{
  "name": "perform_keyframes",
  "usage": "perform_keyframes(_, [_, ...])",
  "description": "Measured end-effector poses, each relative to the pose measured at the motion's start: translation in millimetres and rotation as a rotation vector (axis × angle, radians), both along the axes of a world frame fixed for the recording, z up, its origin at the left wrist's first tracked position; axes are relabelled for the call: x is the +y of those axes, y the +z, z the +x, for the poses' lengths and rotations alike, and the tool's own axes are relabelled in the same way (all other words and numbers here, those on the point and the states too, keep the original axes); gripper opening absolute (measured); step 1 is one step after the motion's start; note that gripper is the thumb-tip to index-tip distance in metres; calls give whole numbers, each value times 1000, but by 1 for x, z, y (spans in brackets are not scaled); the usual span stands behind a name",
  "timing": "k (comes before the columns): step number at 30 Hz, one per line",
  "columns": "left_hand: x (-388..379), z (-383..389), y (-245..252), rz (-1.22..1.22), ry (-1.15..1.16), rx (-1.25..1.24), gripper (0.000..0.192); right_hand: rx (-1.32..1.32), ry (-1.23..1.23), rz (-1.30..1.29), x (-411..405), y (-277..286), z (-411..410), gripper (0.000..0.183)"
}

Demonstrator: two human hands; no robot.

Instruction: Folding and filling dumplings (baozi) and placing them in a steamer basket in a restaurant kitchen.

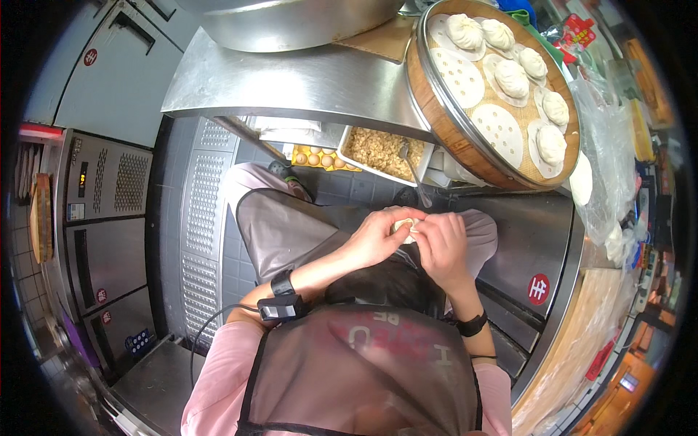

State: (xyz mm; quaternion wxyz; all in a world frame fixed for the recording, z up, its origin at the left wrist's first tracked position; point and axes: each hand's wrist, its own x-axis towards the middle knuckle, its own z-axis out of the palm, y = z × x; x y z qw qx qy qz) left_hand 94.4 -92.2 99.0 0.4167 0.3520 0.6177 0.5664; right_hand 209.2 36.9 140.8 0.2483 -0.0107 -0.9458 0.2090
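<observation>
Between my two hands, above my lap, is a small piece of pale dough gathered like a bun (pixel 404 224). My left hand (pixel 379 234) cups it, thumb and fingers around its side. My right hand (pixel 443 245) pinches its edge with the fingertips. Up and to the right, a round bamboo steamer (pixel 444 117) holds several pleated buns (pixel 512 79) on perforated paper rounds; some paper rounds (pixel 497 133) lie bare. Beyond my hands, a white tub (pixel 349 143) holds chopped filling (pixel 381 147) with a metal spoon (pixel 417 177) resting in it.
A steel counter (pixel 305 82) carries a large metal vessel (pixel 294 22) and a piece of cardboard (pixel 381 38). Eggs in a yellow tray (pixel 319 158) sit below. At the right are plastic bags (pixel 605 163) and a wooden board (pixel 572 338); steel cabinets (pixel 109 240) stand at the left.
</observation>
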Motion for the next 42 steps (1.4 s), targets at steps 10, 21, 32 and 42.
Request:
perform_keyframes(10, [4,-15,0,171,-20,-457,37,-94,-167,-453,-4,11,4,10])
perform_keyframes(21, [4,6,1,194,263,-866,28,-46,-104,-85,-12,13,-16,17])
perform_keyframes(32, [3,4,4,215,230,-868,23,31,-80,-129,-11,6,-12,20])
perform_keyframes(42, [-1,2,9,192,133,-812,25,73,45,16,-11,15,-7,19])
